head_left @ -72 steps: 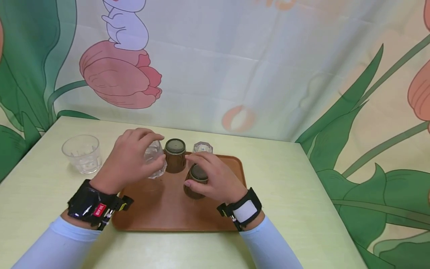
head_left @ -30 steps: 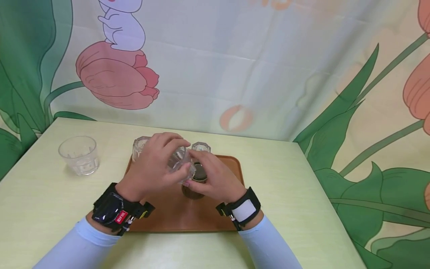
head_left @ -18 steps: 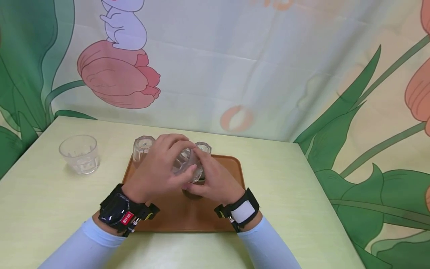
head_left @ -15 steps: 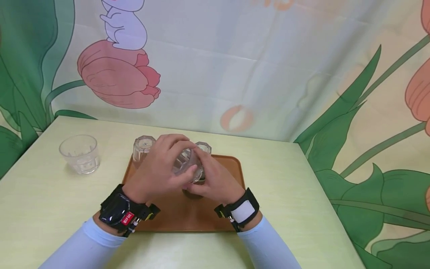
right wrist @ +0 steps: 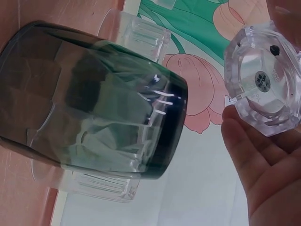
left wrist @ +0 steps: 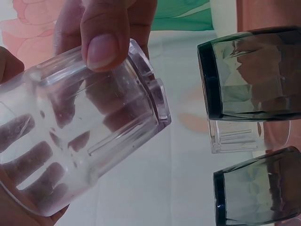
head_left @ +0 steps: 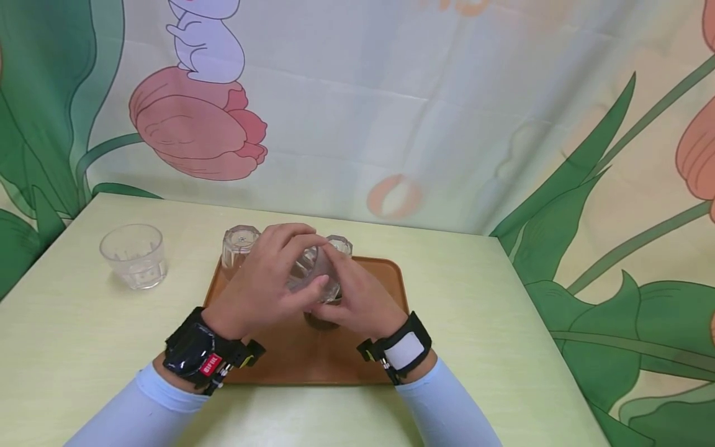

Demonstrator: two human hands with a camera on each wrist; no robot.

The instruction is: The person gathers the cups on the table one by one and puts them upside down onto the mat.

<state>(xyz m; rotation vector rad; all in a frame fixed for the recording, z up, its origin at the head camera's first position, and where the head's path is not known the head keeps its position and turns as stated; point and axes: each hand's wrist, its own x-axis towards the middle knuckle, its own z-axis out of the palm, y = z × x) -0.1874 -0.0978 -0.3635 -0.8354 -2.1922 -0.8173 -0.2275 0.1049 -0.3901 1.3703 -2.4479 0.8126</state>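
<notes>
A clear faceted glass tumbler (head_left: pixel 302 266) is tilted above the tray between both hands. My left hand (head_left: pixel 259 273) grips it, thumb (left wrist: pixel 101 49) along its side close to the base. The right hand (head_left: pixel 365 292) holds it from the other side, and its fingers show through the wall in the left wrist view. In the right wrist view the tumbler's thick base (right wrist: pixel 261 80) faces the camera, with the right thumb (right wrist: pixel 237 139) at its edge. Just below, a dark smoky glass (right wrist: pixel 103 99) stands upside down, mostly hidden by the hands in the head view.
Both dark glasses stand upside down on the brown tray (head_left: pixel 290 366); the second dark glass (left wrist: pixel 256 188) is hidden in the head view. Clear glasses rest upside down at the tray's back left (head_left: pixel 237 242) and back right (head_left: pixel 341 244). An upright clear glass (head_left: pixel 136 264) stands left of the tray.
The left hand has carried the tumbler right from the tray's left side, and the right hand has come to hold it too. Over the last half second both hands stay nearly still.
</notes>
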